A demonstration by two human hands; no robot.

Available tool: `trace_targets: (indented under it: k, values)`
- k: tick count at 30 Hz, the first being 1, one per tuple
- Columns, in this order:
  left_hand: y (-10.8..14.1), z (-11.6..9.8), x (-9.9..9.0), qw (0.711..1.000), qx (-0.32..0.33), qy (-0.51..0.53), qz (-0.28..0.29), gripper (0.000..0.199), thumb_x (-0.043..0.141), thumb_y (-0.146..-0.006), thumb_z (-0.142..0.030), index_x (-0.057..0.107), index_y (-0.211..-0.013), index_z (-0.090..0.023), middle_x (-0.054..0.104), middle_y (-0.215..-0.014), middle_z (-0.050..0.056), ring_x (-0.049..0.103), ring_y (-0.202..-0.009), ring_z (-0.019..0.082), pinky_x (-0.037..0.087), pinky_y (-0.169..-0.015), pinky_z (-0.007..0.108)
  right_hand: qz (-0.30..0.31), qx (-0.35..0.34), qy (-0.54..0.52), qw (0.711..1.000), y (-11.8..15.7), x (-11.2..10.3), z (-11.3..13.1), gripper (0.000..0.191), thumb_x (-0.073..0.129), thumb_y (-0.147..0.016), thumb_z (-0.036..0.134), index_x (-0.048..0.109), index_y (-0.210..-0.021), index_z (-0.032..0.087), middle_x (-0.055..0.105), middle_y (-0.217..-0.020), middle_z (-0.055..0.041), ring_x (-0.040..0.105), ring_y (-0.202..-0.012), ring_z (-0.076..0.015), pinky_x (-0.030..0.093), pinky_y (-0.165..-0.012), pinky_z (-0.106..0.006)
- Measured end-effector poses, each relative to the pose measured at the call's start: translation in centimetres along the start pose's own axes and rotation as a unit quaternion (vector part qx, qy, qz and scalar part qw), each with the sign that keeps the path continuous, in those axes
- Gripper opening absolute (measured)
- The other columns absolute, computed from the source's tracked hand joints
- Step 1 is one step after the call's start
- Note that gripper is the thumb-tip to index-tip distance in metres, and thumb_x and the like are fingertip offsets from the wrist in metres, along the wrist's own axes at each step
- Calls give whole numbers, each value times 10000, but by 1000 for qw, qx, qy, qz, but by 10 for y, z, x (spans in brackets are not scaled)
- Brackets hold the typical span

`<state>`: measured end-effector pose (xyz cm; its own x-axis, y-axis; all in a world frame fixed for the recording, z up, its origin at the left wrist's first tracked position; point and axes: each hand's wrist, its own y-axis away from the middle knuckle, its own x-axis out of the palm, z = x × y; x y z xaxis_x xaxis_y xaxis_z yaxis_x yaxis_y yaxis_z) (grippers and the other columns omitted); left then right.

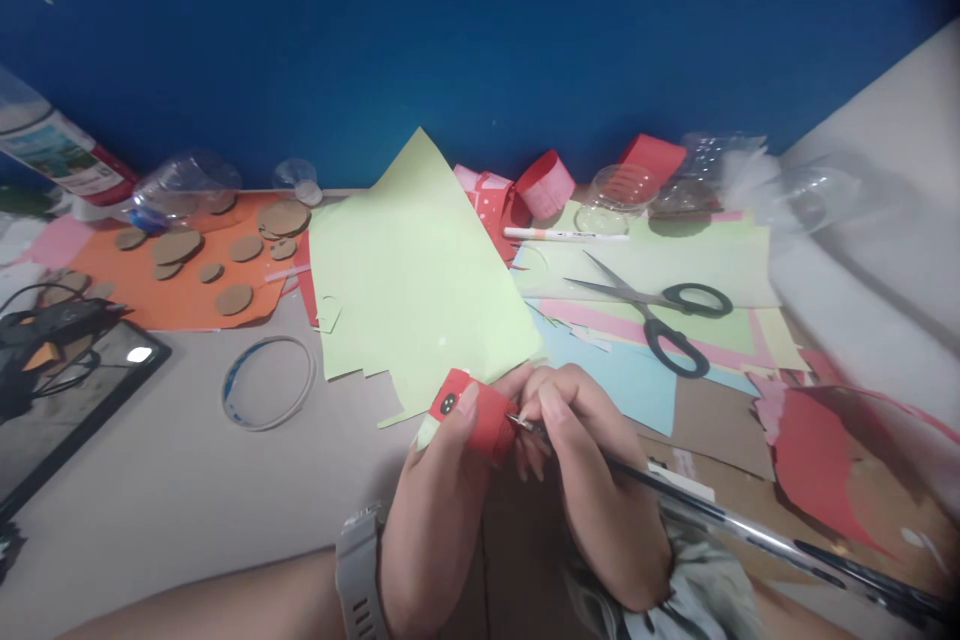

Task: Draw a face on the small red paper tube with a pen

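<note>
My left hand [442,480], with a grey watch at the wrist, grips a small red paper piece [491,420] near the table's front edge. A black-and-white round spot shows on the red paper beside my thumb, and a bit of pale green lies under its left side. My right hand [581,440] pinches a dark pen [675,493] close to its tip. The tip touches or nearly touches the right side of the red paper. Just beyond both hands lies a large light green sheet [420,270].
Open scissors [645,305] lie on coloured papers at the right. Cardboard discs [178,246] rest on an orange sheet [112,300] at the left. A tape ring [268,382] and a dark tablet [82,420] are nearer. Red paper rings [546,185] and clear plastic cups stand by the blue wall.
</note>
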<state>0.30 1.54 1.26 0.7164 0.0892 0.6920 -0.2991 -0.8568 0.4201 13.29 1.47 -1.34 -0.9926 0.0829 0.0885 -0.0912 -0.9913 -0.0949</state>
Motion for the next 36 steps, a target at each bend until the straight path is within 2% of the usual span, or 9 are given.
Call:
trace_targets:
  k: [4,10,15,21,28,36]
  values:
    - [0,1,-1,999,11,-29,-10,461,636,-1180,-510,803,-838,-248,614,-902,58,522,-934,275,577,-1032,438,16,-20,14,1000,2,-2,0,511,712,-1258,594,674,-855,282,712,-833,-4,585,-664,-196,458,-609,-350]
    - [-1,1,-1,999,5,-40,-22,474,635,-1174,-544,798,-842,-249,629,-875,65,540,-936,286,541,-982,443,-1,4,8,1000,1,0,2,513,696,-1259,618,675,-864,292,680,-797,5,540,-608,-193,439,-566,-353]
    - [-1,2,-1,999,16,-28,-17,472,624,-1183,-517,794,-824,-263,609,-867,51,508,-888,271,547,-924,422,28,-18,37,999,-1,-3,3,569,685,-1250,670,636,-832,287,686,-811,-7,528,-636,-199,443,-587,-362]
    - [-2,2,-3,999,4,-47,-18,484,612,-1182,-547,868,-896,-252,657,-890,61,543,-938,283,522,-990,434,20,-4,8,1000,2,-4,-1,505,681,-1273,594,664,-874,284,709,-867,-4,555,-638,-188,447,-589,-356]
    - [0,1,0,999,16,-39,-13,494,592,-1193,-524,879,-895,-255,644,-868,54,538,-895,276,518,-952,436,31,-10,7,999,0,-3,2,514,689,-1267,595,644,-857,288,713,-861,-9,554,-659,-204,435,-604,-372]
    - [-2,1,-2,999,17,-47,-16,482,605,-1200,-508,789,-839,-246,629,-876,42,534,-917,265,509,-965,414,53,-28,31,998,2,-6,-1,513,655,-1295,554,644,-866,272,706,-883,-5,581,-711,-194,451,-648,-362]
